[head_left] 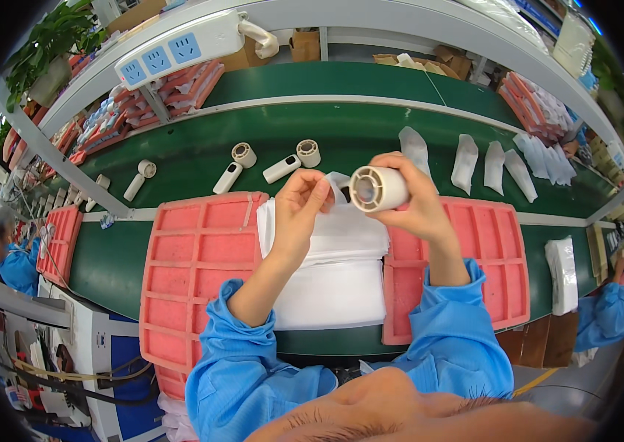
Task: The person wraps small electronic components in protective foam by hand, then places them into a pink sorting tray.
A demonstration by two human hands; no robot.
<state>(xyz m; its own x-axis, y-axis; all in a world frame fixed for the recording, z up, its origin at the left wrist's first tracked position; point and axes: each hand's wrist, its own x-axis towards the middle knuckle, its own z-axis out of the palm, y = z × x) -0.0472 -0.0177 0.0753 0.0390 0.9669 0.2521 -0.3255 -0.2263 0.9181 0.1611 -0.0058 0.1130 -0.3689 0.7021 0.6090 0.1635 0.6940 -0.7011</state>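
Head view shows my right hand (411,202) wrapped around a cream-coloured cylindrical part (377,188), fingers curled over its body so that its round, ribbed end faces up toward me. My left hand (301,210) is raised just beside it, thumb and fingers pinched shut on the edge of a thin white bag (338,184), which hangs between my two hands and touches the cylinder's near side. Both hands hover above a stack of white bags (334,272) lying on the surface in front of me, between two pink foam trays: one pink tray (194,265) under my left forearm and another pink tray (496,250) to my right. My forearms are in blue sleeves (253,361).

Beyond the trays runs a green conveyor belt (341,136). On it lie several more cream parts: two short round ones (244,154) and two longer handle-shaped pieces (281,169), well apart from my hands. Further right on the belt sit a few filled white bags (464,162) in a row. A white power strip (179,48) with blue sockets is fixed to the rail overhead. Another person in blue (13,261) sits at the far left.
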